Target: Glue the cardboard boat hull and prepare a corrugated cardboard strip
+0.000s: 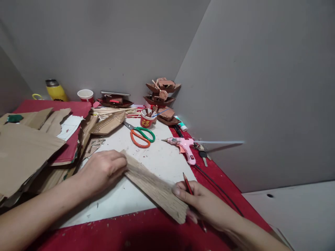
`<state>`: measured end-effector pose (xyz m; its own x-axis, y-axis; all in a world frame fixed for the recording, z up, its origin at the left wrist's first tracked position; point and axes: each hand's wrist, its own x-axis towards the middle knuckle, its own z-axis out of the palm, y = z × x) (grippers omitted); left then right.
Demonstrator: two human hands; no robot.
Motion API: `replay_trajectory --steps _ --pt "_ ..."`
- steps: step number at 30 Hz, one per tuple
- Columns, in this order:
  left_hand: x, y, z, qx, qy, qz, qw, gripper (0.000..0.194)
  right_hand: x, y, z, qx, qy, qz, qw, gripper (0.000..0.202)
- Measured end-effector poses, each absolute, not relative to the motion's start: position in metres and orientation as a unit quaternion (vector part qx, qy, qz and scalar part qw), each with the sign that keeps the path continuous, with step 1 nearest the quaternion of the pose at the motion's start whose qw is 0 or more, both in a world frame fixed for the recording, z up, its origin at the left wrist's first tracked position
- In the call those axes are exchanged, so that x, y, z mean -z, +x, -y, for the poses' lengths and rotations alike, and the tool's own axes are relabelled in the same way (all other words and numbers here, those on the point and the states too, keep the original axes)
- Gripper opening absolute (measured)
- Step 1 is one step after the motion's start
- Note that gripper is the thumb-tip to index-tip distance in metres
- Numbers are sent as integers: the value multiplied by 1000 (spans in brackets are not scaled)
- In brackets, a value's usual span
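A long brown cardboard strip [154, 186] slants over the white sheet [115, 205], its near end over the red table covering. At its far left end, my left hand [106, 170] is closed on the strip. My right hand [196, 198] grips the strip's right edge near the lower end, thumb on top. A dark red pencil [187, 183] is also in my right hand, passing between thumb and fingers with its point up. Just beyond the strip lie scissors [142, 136] with green and orange handles.
Cardboard sheets [26, 150] pile up at left. A pink glue gun [183, 144], its cord and keys [203, 153] lie at right. Behind are a red cup [147, 120], thin sticks [112, 112], small boat models [162, 97], a cardboard hull [110, 124] and a yellow bottle [56, 91].
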<state>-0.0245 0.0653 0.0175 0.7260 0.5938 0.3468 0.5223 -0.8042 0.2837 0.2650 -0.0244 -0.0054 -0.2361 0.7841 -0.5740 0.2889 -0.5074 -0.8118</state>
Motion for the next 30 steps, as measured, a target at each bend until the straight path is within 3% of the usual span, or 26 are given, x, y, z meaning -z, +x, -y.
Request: replay_trajectory --steps 5,10,15,21,30 --pt "-24 -29 -74 -272 851 -439 98 29 4 257 32 -650 -575 457 195 43" --pt "-15 -27 -76 -229 833 -473 173 33 -14 255 28 -609 -561 555 81 39" --pt "-7 -27 -79 -225 823 -488 183 27 -35 246 -20 -449 -600 630 205 22" --pt "-2 -31 -87 -295 802 -478 202 24 -7 213 -73 -459 -576 647 197 18" --pt "7 -24 -85 -250 821 -466 215 23 3 195 -50 -383 -514 738 211 21"
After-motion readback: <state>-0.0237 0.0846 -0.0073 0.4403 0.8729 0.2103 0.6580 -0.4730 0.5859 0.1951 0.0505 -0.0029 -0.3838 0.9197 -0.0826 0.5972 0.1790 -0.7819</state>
